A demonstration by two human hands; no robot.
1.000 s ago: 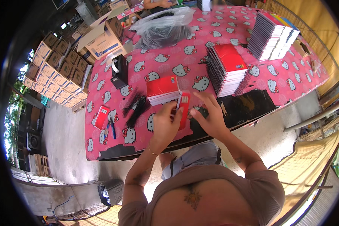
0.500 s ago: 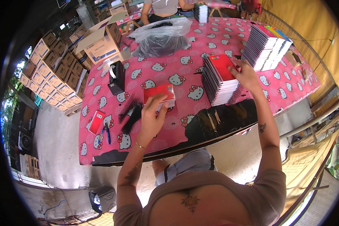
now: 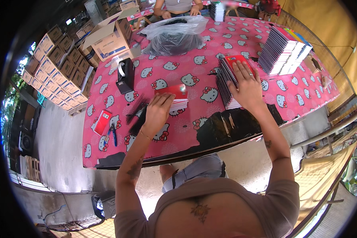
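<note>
Near the table's middle lies a small stack of red-covered notebook pages (image 3: 180,92), white at its edges. My left hand (image 3: 158,113) has its fingers pressed together over the stack's left side; the thumb is hidden. To the right stands a taller pile of spiral notebooks (image 3: 227,93) with dark coils along the left side and a red cover on top. My right hand (image 3: 246,88) lies on that top cover with its fingers stretched out. Several loose black binding coils (image 3: 137,113) lie left of my left hand.
Further left are a red notebook (image 3: 102,123), blue-handled pliers (image 3: 114,135) and a black tape dispenser (image 3: 125,77). A plastic bag (image 3: 172,37), an open carton (image 3: 111,37) and another person (image 3: 178,6) are at the back. Tall notebook stacks (image 3: 283,51) stand at the right.
My right hand has gone from gripping the top notebook's right edge to lying flat across its cover. My left hand has moved onto the left side of the page stack.
</note>
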